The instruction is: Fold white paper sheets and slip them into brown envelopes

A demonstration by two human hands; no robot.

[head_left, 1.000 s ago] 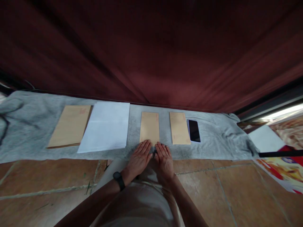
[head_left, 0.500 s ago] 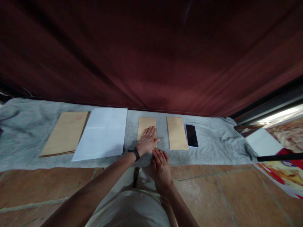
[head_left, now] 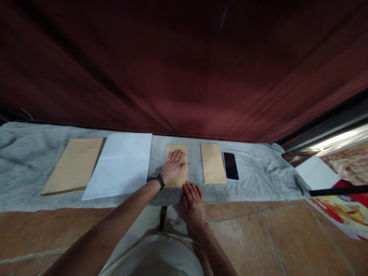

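A tan paper envelope (head_left: 181, 177) lies flat on the grey cloth in front of me. My left hand (head_left: 173, 165), with a dark band on its wrist, rests on that envelope with the fingers stretched out. My right hand (head_left: 194, 203) lies at the envelope's near right corner, fingers extended and holding nothing. To the right is a second tan envelope (head_left: 213, 164), apart from both hands. Left of my hands sits a stack of white paper sheets (head_left: 122, 165), beside a stack of larger brown envelopes (head_left: 74, 164).
A phone with a dark screen (head_left: 230, 165) lies right of the second envelope. Grey cloth (head_left: 255, 165) covers the narrow bench. A dark red curtain (head_left: 184, 84) hangs along its far side. At the right are a dark bar (head_left: 339, 190) and a colourful printed box (head_left: 345, 214).
My left hand has slid a little up and left across the envelope. The right hand stays at the near corner. The whole view has shifted slightly.
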